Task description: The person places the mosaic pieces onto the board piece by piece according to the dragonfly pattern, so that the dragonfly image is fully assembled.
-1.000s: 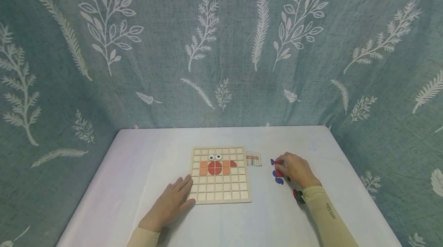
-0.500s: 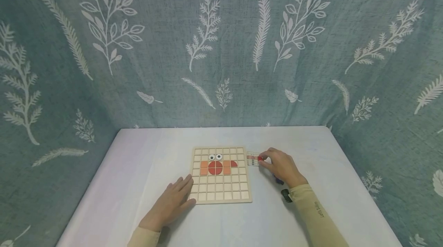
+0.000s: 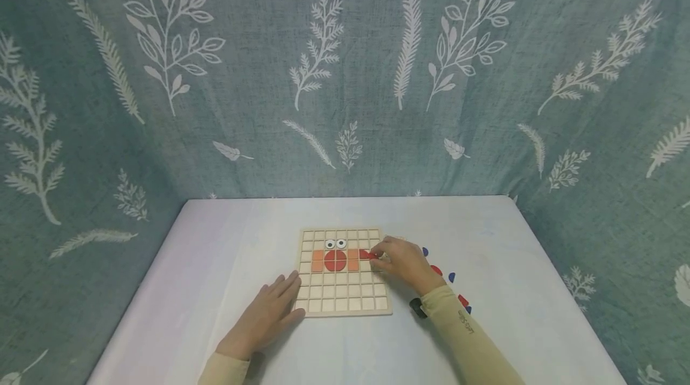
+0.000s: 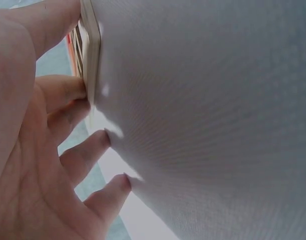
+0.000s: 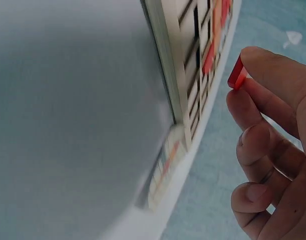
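Observation:
A wooden grid board (image 3: 345, 293) lies on the white table. Set in its cells are two round eye pieces (image 3: 335, 244), orange tiles (image 3: 317, 261), red quarter-circle tiles (image 3: 335, 260) forming a disc, and one more red tile (image 3: 363, 254) to the right. My left hand (image 3: 264, 319) rests at the board's left edge, fingers spread, thumb and fingertips touching the frame. Over the board's right side, my right hand (image 3: 401, 262) pinches a small red tile (image 5: 238, 74) between thumb and index finger. In the right wrist view that tile is held above the board.
Several loose red and blue pieces (image 3: 451, 277) lie right of the board, partly behind the right forearm. A small printed pattern card (image 5: 166, 167) lies beside the board, mostly covered by the right hand in the head view. A patterned curtain (image 3: 345, 73) hangs behind the table.
My right hand has picked up a red tile from the loose pieces and carried it left, past the card, to the board's right side. My left hand has stayed in place.

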A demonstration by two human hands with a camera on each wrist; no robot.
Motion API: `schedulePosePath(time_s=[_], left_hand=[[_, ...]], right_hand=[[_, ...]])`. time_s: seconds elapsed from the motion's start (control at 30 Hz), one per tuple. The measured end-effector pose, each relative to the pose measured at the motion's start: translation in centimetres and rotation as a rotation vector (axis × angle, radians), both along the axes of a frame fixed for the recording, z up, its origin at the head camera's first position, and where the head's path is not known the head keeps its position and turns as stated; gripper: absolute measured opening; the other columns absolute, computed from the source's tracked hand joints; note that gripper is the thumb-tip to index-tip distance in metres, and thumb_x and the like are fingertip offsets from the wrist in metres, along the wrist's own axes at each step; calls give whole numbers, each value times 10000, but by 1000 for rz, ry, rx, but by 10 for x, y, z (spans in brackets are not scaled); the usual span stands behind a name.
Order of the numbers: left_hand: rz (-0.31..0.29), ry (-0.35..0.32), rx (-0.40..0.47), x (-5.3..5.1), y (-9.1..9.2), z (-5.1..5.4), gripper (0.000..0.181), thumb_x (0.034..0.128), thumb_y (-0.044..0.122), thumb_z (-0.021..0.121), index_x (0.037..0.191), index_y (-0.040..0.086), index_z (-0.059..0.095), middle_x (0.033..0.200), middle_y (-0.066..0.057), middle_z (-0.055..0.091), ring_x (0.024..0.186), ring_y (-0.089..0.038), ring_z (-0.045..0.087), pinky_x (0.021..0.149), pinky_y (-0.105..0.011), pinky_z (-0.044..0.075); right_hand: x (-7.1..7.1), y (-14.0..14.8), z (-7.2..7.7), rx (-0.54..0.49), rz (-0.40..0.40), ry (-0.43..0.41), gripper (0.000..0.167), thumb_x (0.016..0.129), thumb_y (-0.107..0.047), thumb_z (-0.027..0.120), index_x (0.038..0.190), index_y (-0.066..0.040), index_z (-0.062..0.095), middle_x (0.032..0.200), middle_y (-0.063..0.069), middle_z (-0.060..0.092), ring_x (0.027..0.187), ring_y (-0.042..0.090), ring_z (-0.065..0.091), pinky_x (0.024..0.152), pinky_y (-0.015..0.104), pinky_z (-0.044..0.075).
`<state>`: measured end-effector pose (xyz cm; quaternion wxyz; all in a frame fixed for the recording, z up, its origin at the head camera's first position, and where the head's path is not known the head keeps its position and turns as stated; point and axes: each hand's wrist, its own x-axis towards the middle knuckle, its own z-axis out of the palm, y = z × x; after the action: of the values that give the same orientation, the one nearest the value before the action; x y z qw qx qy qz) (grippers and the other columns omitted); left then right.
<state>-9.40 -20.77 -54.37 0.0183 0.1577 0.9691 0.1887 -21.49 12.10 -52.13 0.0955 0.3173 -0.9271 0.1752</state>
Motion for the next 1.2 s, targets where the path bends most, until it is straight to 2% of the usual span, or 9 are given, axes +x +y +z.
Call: schedulePosePath(time_s=[0.17, 0.57, 0.7, 0.97, 1.2], left_hand=[[1, -4, 5, 1, 0, 0, 663, 1005, 400, 618, 1522, 25, 438, 1612, -116, 363, 1471, -396, 324, 1187, -623, 266], [-2, 0, 13, 1, -1, 1, 664, 1002, 403, 622, 1517, 22, 445, 1610, -120, 367, 1464, -404, 333, 1180, -631, 274], [-6, 8, 5, 0, -1, 1, 667, 1003, 409, 618, 1518, 23, 444, 1609, -119, 369, 1464, -403, 335, 1179, -630, 278], [-11, 0, 20, -1, 0, 1, 670, 1005, 412, 615, 1523, 26, 437, 1610, -120, 366, 1466, -404, 330, 1184, -626, 271], [-10, 0, 6, 0, -1, 0, 670, 1002, 409, 619, 1523, 27, 437, 1610, -119, 366, 1464, -403, 335, 1180, -629, 276]], right_hand=[[1, -12, -4, 23, 11, -58, 194, 877, -307, 815, 1015, -175, 779, 899, -100, 687, 797, 74, 649, 699, 277, 576], [0, -26, -6, 93, -8, -69, 197, 887, -334, 795, 1005, -178, 781, 893, -72, 708, 808, 111, 655, 733, 279, 568], [0, -27, -8, 95, -13, -48, 195, 900, -342, 783, 1010, -180, 780, 879, -72, 712, 792, 108, 655, 731, 284, 568], [1, -26, -9, 93, -22, -73, 205, 899, -337, 784, 1022, -173, 788, 901, -63, 726, 810, 117, 663, 752, 297, 568], [2, -27, -5, 91, -11, -87, 119, 907, -295, 779, 970, -196, 803, 880, -73, 726, 807, 117, 664, 743, 301, 565]])
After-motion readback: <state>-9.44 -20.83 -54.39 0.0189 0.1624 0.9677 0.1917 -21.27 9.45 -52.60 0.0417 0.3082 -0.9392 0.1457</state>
